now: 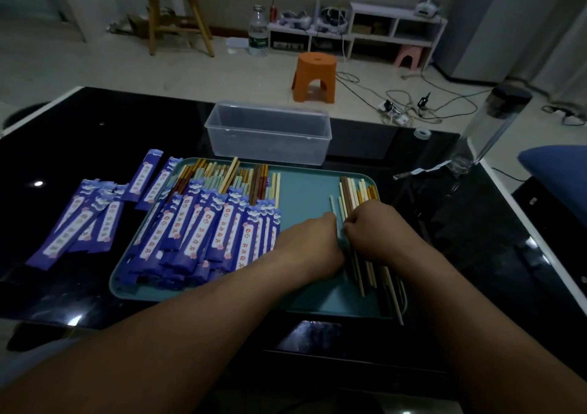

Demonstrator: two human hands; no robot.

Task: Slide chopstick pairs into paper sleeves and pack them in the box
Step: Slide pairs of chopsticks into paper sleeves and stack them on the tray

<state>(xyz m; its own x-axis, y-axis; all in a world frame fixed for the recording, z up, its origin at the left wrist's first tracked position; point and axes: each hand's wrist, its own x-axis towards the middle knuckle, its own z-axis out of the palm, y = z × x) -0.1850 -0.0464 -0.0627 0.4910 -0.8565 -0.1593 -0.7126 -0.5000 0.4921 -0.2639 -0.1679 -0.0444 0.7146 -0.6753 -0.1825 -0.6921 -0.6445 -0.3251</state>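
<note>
Both hands, left (317,239) and right (376,231), meet atop the tray's (305,191) loose chopsticks (352,191).

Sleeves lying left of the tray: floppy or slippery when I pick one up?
Probably floppy: the sleeves look thin, flat paper. Likely light, so one may skid on the glossy table. They overlap, so a neighbour could drag along.

From the middle of the tray (305,188), a bare teal lane ran toward 12 o'clock, up to the open clear box (268,134) just past the far rim. At 9 o'clock a heap of sleeved chopsticks (203,232) filled the tray's left half. At 3 o'clock lay loose chopsticks (352,191), with the left hand (314,239) and right hand (374,229) on them. Empty sleeves (79,223) covered the desk (95,121) further toward 9. A tall clear canister (495,118) stood at 2 o'clock, near a crumpled wrapper (422,169).
</note>
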